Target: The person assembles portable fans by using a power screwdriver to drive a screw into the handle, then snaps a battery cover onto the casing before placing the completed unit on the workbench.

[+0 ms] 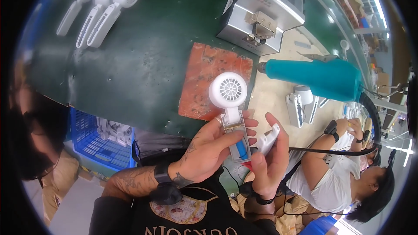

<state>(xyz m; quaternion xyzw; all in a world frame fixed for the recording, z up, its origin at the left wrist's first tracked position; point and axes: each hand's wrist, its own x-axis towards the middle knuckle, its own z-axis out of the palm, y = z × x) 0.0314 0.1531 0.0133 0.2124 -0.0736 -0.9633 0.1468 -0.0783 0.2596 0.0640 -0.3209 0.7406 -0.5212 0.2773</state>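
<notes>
My left hand [203, 149] is wrapped round the handle of a white handheld fan [227, 90], its round grilled head pointing away from me. The handle is uncovered and shows a blue cylinder, seemingly a battery [241, 148], under my thumb. Close by on the right, my right hand [271, 167] is closed round a white plastic cover piece [267, 140], partly hidden by the fingers. The fan head lies over a worn orange-red board [198, 82] on the green table.
Several white fans [104, 17] lie far left; more stand at right [295, 109]. A silver machine [250, 17] stands at the back. A teal power screwdriver [311, 76] lies right, its cable trailing. A blue crate [98, 141] sits lower left. A co-worker [324, 169] works at right.
</notes>
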